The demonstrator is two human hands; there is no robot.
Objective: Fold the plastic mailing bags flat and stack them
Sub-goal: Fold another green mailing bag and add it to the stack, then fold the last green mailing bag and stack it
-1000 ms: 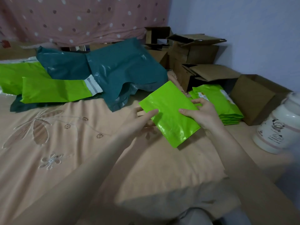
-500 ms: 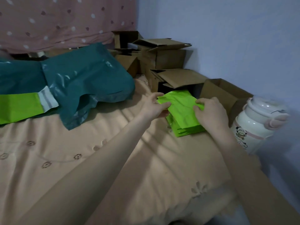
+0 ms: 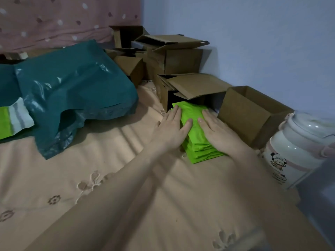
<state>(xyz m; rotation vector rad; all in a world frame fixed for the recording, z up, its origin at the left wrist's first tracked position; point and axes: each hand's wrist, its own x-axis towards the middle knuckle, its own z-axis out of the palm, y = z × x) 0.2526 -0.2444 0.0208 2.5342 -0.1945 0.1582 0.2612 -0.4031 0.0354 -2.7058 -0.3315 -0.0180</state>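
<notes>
Green mailing bags [image 3: 194,127] lie stacked, label unreadable, beneath both flat, open-fingered hands' grip.

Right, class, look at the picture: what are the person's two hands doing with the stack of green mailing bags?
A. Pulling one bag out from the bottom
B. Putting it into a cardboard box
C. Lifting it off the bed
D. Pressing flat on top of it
D: the left hand and the right hand lie with straight fingers on top of the stack of green mailing bags, which rests on the bed.
</notes>
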